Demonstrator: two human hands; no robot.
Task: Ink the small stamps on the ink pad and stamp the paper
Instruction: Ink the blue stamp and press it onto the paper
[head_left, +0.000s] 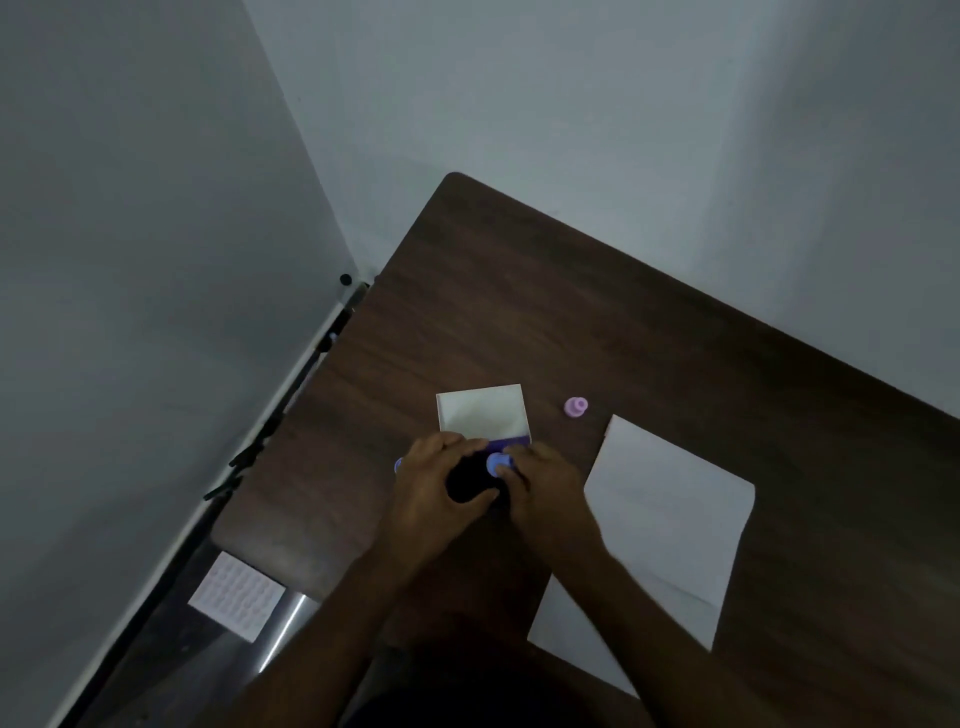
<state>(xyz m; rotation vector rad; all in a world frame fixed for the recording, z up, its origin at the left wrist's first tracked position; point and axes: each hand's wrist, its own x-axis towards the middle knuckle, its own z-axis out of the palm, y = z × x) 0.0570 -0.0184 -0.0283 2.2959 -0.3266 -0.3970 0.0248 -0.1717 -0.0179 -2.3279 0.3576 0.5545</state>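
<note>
Right hand (540, 488) pinches a small blue stamp (497, 464) over the dark ink pad (467, 486), steadied by the left hand (434, 480). Paper (670, 514) lies at three o'clock. Stamp seems light, rigid; best gripped by its knob.

Desk (597, 322): dark wood-grain, low sheen. Paper (670, 514): white, matt, creased. Stamps, blue (497, 464) and pink (575, 407): smooth plastic. Box lid (480, 413): matt white card.

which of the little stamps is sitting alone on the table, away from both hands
The pink stamp, between the white box and the paper; the blue stamp is at the hands.
</note>
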